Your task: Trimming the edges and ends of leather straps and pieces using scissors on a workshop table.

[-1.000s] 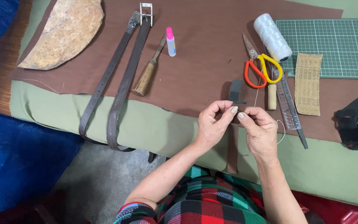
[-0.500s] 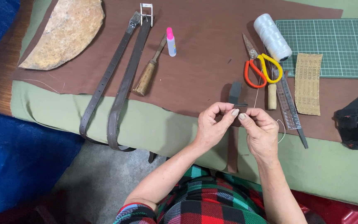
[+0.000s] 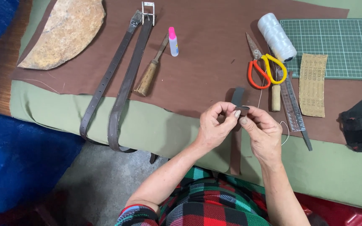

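One belt (image 3: pixel 122 79), one scissors (image 3: pixel 265 69), one ruler (image 3: pixel 294 104), one spool (image 3: pixel 276 37).

Narrow dark brown leather strap (image 3: pixel 236 142), matte and flat, folded over at its upper end into a small loop near the front edge of the brown cloth. Folded tip pinched between fingertips just above the bend, one short layer doubled back over the long one. Long remainder running straight down across the green cover, over its front edge, hanging toward the lap. Thin pale thread (image 3: pixel 259 97) trailing just right of the fold.
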